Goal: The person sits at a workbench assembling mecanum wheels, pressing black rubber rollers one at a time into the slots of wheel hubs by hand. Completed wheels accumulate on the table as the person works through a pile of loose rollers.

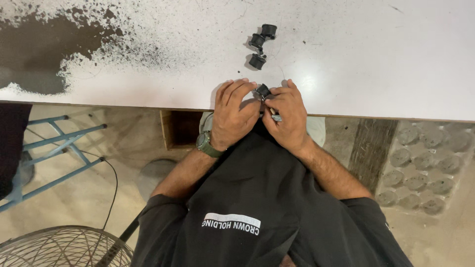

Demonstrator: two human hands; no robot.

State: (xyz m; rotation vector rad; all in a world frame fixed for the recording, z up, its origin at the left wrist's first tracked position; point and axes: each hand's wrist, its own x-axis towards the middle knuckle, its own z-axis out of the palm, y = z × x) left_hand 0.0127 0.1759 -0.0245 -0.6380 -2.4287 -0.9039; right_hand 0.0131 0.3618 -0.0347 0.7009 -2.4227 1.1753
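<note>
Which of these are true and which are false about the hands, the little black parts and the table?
1. Both hands meet on one small black part at the table's edge. True; the left hand and right hand close around it together.
2. Five loose black parts lie farther up the table. False; three black parts lie there.
3. The left wrist wears a green watch. True.
4. The white table is spotless. False; a dark worn patch spreads over its left end.
5. A red chair stands on the floor. False; a blue metal frame and a wire fan guard show there.
</note>
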